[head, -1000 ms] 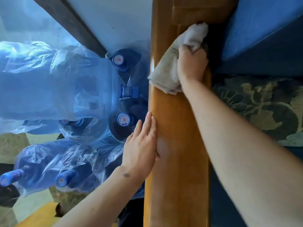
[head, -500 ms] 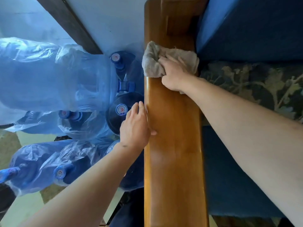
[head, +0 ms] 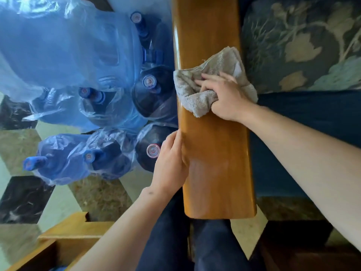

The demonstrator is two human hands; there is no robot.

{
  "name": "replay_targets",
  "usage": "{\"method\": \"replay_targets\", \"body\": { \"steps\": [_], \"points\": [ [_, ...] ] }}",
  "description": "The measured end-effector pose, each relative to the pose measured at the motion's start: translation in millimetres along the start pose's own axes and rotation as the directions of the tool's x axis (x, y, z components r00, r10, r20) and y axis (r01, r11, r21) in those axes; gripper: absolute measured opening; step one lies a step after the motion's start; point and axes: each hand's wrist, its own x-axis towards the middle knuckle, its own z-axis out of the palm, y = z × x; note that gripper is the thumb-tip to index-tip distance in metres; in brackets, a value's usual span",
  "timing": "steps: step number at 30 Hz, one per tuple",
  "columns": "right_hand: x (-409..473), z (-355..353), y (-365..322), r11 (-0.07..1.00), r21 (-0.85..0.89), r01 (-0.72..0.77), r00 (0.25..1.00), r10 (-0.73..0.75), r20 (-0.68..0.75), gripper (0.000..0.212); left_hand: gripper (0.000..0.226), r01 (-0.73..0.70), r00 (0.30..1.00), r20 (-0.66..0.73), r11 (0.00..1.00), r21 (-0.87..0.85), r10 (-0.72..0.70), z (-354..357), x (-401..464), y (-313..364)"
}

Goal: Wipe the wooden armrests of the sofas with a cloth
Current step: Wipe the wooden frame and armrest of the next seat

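right hand clamped on cloth; left hand flat against armrest edge. risk: cloth slid off left edge onto wrapped bottles.

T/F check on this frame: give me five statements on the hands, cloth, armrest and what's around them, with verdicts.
1. The right hand presses the cloth on the wooden armrest. True.
2. The left hand holds a second cloth. False: it is bare, resting against the armrest's left edge.
3. Plastic-wrapped water bottles stand on the floor left of the armrest. True.
4. The cloth is bright red. False: it is beige.
5. The cloth sits at the armrest's near end. False: it is further up, beyond the left hand.
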Motion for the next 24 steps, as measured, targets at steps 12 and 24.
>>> {"method": "replay_targets", "body": {
  "steps": [12,24],
  "points": [
    [-152,86,-30,0.986,0.076,-0.149,0.973,0.16,-0.165,0.06,0.064,0.123,0.952,-0.203,0.893,-0.434,-0.23,7,-52,6],
    [-188,181,-144,0.694,0.37,-0.618,0.614,0.72,-0.323,0.091,0.038,0.15,0.97,-0.146,0.948,-0.28,-0.196,2,-6,-1]
  ]
}}
